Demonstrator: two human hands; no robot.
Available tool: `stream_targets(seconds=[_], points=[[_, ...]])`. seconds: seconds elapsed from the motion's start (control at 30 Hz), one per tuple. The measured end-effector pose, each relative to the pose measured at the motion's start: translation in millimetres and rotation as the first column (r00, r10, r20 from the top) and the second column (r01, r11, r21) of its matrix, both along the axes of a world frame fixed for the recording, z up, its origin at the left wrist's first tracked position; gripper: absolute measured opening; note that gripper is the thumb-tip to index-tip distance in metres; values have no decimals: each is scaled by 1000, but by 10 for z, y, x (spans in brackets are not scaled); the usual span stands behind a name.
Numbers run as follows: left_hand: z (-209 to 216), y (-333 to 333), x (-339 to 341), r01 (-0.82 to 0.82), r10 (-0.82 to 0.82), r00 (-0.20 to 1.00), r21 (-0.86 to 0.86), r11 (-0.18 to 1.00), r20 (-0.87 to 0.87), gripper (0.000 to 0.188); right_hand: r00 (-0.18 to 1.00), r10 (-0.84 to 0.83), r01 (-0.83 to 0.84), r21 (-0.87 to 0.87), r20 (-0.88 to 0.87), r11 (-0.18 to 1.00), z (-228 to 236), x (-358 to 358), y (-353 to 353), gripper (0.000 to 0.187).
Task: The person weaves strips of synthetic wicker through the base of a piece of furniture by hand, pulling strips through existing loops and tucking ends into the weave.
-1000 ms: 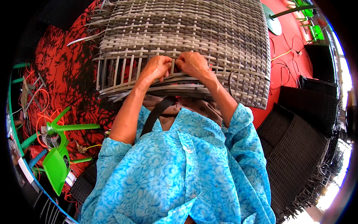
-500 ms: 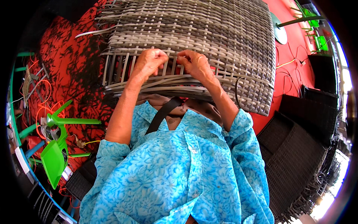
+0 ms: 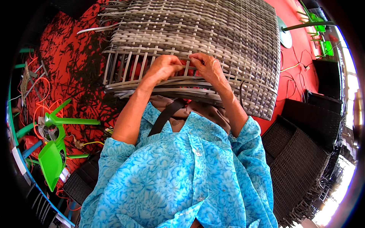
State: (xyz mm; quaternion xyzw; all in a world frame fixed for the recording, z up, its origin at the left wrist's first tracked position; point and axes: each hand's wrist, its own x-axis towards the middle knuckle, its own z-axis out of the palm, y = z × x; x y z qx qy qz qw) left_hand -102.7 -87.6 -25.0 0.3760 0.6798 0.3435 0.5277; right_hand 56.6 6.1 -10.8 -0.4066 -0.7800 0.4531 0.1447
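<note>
Head view: at lower left, a bright green plastic piece (image 3: 50, 163) is lying on red floor (image 3: 53, 41), and dark strip scraps (image 3: 89, 72) are littering that floor up to the woven panel (image 3: 197, 30). Panel is filling the upper middle of the frame, its left edge fraying, one pale loose strand (image 3: 95, 29) sticking out leftward. Below its closed weave an open band is running left to right, upright strips (image 3: 127, 68) crossing it. Left hand (image 3: 164, 69) is bending over this band at centre, fingers curling rightward; whether they are pinching a strip, cannot tell. Right hand (image 3: 208, 68) is facing it across a narrow gap, thumb and forefinger nearly meeting at the lower edge of the weave; anything between them, cannot tell either. Key relation: that edge is lying at and just above the fingertips, its long axis running across the frame, the right hand sitting nearer. Possibly getting in the way: a bundle of long strips (image 3: 182, 90) is lying crosswise between the wrists, just below the open band. Farther right, a dark loop (image 3: 241, 93) is hanging against the weave. Round base (image 3: 285, 36) is standing beside the panel at upper right; dark wicker pieces (image 3: 300, 159) are crowding the lower right.
</note>
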Motion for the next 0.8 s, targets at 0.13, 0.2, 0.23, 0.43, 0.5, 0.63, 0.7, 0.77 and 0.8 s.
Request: stream_targets(seconds=[0.13,0.2,0.23,0.43,0.5,0.63,0.7,0.77,0.8], points=[[53,-133,-136,-171,168,981,24,985,97,12,978,185,-187,11,97,982,62,-65,-18,25],[78,-159,-123,-164,157,978,39,986,135,12,968,249,-246,84,-28,966,18,-168,-75,26],[74,-163,-131,-165,159,978,39,985,133,12,968,250,-247,84,-31,965,8,-174,-70,26],[-2,-217,-169,-222,203,949,55,973,239,12,959,279,-277,-46,44,960,-33,-178,-55,25],[52,-243,-152,-221,215,966,33,975,144,16,972,202,-207,25,121,978,-25,-196,-77,23],[61,-232,-154,-102,100,990,-19,995,-98,31,952,172,-196,72,253,978,-34,-276,-69,24],[69,-227,-161,-79,75,988,-23,997,-132,34,918,176,-246,162,355,956,5,-323,-68,26],[60,-228,-171,-35,31,984,-24,999,-174,34,905,200,-256,105,375,961,31,-322,-24,26],[64,-213,-182,-36,31,985,-24,999,-172,34,892,220,-260,50,395,964,37,-318,-3,26]])
